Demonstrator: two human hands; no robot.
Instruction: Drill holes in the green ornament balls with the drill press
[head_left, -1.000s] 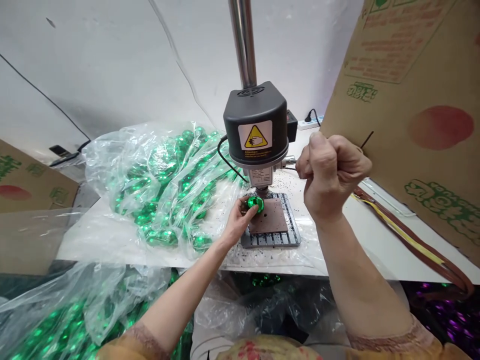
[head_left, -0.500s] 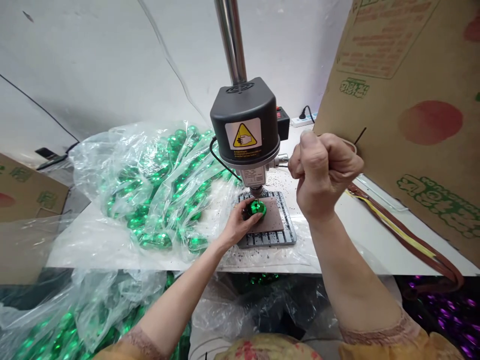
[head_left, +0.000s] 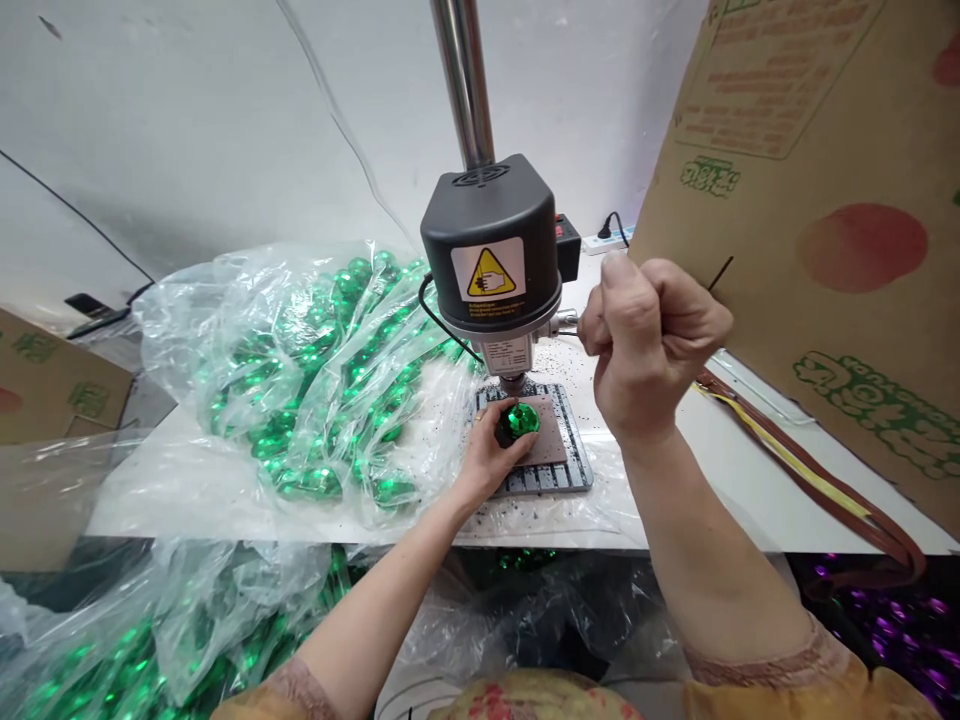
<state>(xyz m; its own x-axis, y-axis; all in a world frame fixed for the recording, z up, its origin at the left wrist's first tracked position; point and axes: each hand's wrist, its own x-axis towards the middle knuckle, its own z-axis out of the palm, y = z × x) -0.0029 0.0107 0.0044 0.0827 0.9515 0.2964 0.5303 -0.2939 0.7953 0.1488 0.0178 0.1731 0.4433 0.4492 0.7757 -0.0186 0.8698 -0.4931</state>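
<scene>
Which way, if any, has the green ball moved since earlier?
Yes: the green ball, in the left hand, shifted slightly toward the person, away from the drill tip.

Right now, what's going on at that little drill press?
A person is working at a small bench drill press. Their left hand pinches a shiny green faceted piece against the brown block on the press base, just below the chuck. I can't tell whether the bit touches it. Their right hand is fisted around the side handle. A clear plastic bag of similar green pieces lies on the table to the left.
</scene>
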